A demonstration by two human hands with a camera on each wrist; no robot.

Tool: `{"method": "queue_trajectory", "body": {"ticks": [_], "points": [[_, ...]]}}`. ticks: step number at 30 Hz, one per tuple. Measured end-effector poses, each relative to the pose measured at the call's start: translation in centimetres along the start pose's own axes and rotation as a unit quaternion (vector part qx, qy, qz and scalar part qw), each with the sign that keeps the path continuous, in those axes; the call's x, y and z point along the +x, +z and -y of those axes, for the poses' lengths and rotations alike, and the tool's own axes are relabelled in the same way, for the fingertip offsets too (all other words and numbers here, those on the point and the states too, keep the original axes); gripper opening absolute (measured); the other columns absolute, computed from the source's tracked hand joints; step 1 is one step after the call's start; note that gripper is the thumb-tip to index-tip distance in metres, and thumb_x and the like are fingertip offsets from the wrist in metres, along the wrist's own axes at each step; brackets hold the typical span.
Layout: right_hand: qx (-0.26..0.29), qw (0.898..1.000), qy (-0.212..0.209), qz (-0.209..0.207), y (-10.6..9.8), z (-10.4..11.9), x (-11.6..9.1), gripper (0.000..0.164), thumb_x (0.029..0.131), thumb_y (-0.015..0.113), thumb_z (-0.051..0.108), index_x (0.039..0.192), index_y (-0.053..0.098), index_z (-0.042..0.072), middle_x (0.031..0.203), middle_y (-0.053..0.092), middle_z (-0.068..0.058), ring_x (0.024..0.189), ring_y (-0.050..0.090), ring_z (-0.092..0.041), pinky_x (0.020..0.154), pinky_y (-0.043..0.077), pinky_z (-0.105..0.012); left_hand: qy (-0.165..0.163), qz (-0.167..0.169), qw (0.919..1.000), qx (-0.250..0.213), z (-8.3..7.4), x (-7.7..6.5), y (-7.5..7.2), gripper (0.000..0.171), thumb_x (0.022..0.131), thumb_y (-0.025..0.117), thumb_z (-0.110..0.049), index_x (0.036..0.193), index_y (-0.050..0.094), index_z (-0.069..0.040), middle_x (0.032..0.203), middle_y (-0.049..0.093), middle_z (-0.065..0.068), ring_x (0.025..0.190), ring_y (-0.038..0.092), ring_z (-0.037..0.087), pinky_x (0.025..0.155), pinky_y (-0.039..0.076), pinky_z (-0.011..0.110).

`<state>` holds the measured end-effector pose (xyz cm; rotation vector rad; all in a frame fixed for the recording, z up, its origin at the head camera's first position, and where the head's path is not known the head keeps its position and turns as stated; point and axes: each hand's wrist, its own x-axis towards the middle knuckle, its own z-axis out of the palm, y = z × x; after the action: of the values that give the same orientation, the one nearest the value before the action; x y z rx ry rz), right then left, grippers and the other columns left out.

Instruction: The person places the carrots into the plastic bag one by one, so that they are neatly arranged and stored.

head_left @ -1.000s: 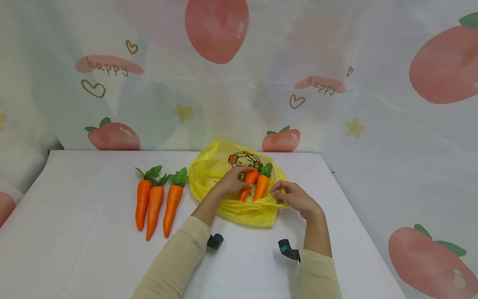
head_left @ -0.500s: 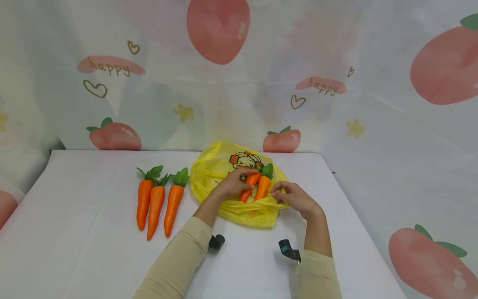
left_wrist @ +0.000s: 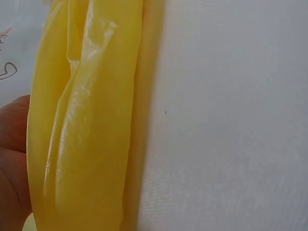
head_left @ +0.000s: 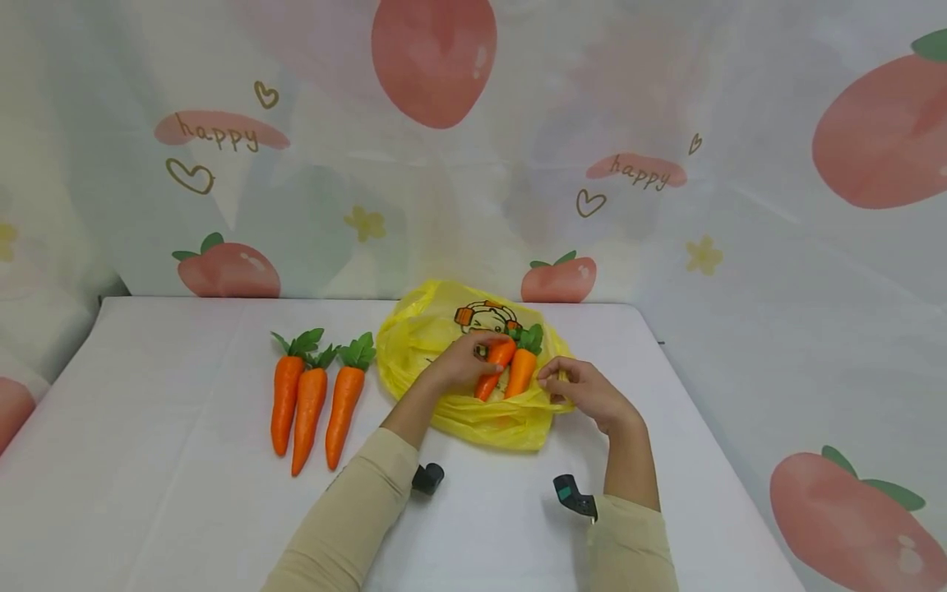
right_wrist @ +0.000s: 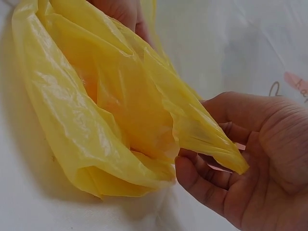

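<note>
A yellow plastic bag (head_left: 414,345) lies with its mouth toward the person, and two carrots with green tops rest in its opening. My left hand (head_left: 460,362) reaches into the mouth and holds the left carrot (head_left: 499,355) between thumb and fingers. Beside it lies the other carrot (head_left: 521,370), touched by neither hand. At the bag's right edge my right hand (head_left: 588,390) pinches the plastic; in the right wrist view the bag's handle (right_wrist: 211,144) runs between thumb and curled fingers. The left wrist view shows mostly bag film (left_wrist: 91,125), which hides most of that hand.
Left of the bag, three more carrots (head_left: 311,411) lie side by side on the white table (head_left: 185,493), leaves pointing away. A printed curtain (head_left: 473,181) hangs behind the table. Black wrist devices (head_left: 573,496) stick out at both sleeves.
Both hands keep their holds on the carrot and the bag almost without moving. The whole head view has shifted very slightly.
</note>
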<state>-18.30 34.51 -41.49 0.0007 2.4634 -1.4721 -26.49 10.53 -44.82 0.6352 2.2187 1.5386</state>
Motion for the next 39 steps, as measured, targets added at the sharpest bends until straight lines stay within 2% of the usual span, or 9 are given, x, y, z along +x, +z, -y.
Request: {"method": "queue_trajectory", "body": {"ticks": [4, 11, 16, 21, 29, 33, 39], "points": [[0.001, 1.000, -0.004, 0.000, -0.1, 0.2, -0.1, 0.021, 0.102, 0.060, 0.011, 0.118, 0.065, -0.003, 0.099, 0.059, -0.014, 0.093, 0.057, -0.031, 0.081, 0.052, -0.031, -0.004, 0.002, 0.9999, -0.016, -0.4, -0.2, -0.3, 0.048, 0.098, 0.071, -0.004, 0.144, 0.061, -0.011, 0.146, 0.055, 0.012, 0.130, 0.052, 0.033, 0.106, 0.046, 0.044], [0.008, 1.000, -0.009, 0.000, -0.1, 0.3, -0.1, 0.020, 0.102, 0.060, 0.010, 0.117, 0.065, -0.002, 0.102, 0.059, -0.014, 0.095, 0.056, -0.031, 0.083, 0.053, -0.032, -0.006, -0.002, 0.9995, -0.032, -0.8, -0.6, -0.7, 0.050, 0.097, 0.070, -0.001, 0.145, 0.058, -0.007, 0.142, 0.056, 0.014, 0.106, 0.062, 0.030, 0.088, 0.055, 0.034], [0.008, 1.000, -0.010, 0.005, -0.1, 0.1, -0.1, 0.020, 0.102, 0.060, 0.010, 0.117, 0.064, -0.002, 0.100, 0.059, -0.013, 0.095, 0.057, -0.031, 0.084, 0.052, -0.033, -0.009, -0.022, 0.9990, -0.037, -0.4, -0.7, -0.7, 0.049, 0.097, 0.071, -0.002, 0.144, 0.060, -0.009, 0.139, 0.058, 0.014, 0.105, 0.061, 0.031, 0.086, 0.056, 0.036], [0.009, 1.000, -0.013, 0.003, 0.0, 0.1, 0.0, 0.021, 0.102, 0.060, 0.010, 0.118, 0.064, -0.003, 0.101, 0.059, -0.014, 0.096, 0.057, -0.032, 0.083, 0.053, -0.033, 0.003, -0.033, 0.9990, -0.030, -0.3, -0.9, -1.1, 0.048, 0.097, 0.071, -0.002, 0.143, 0.060, -0.009, 0.140, 0.056, 0.018, 0.097, 0.060, 0.030, 0.083, 0.056, 0.038], [0.013, 1.000, -0.008, 0.002, 0.3, 0.2, -0.1, 0.022, 0.102, 0.061, 0.011, 0.118, 0.064, -0.003, 0.102, 0.059, -0.013, 0.096, 0.056, -0.030, 0.082, 0.053, -0.032, 0.014, -0.038, 0.9983, -0.043, -0.6, -1.7, -1.6, 0.048, 0.097, 0.072, -0.005, 0.144, 0.060, -0.010, 0.142, 0.053, 0.021, 0.091, 0.063, 0.032, 0.069, 0.052, 0.033], [0.010, 1.000, -0.009, 0.001, 0.3, 0.3, -0.3, 0.022, 0.102, 0.061, 0.010, 0.119, 0.064, -0.003, 0.103, 0.059, -0.014, 0.097, 0.057, -0.030, 0.084, 0.053, -0.032, 0.014, -0.044, 0.9977, -0.050, -0.3, -2.2, -1.7, 0.047, 0.098, 0.072, -0.007, 0.143, 0.061, -0.013, 0.142, 0.054, 0.019, 0.092, 0.062, 0.028, 0.077, 0.056, 0.038], [0.009, 1.000, -0.011, 0.002, 0.3, 0.5, -0.3, 0.023, 0.101, 0.060, 0.010, 0.119, 0.064, -0.003, 0.105, 0.060, -0.015, 0.097, 0.057, -0.031, 0.085, 0.053, -0.033, 0.016, -0.052, 0.9952, -0.081, -0.1, -3.4, -2.0, 0.047, 0.099, 0.070, -0.007, 0.145, 0.059, -0.011, 0.143, 0.054, 0.019, 0.099, 0.063, 0.030, 0.088, 0.056, 0.049]]}}
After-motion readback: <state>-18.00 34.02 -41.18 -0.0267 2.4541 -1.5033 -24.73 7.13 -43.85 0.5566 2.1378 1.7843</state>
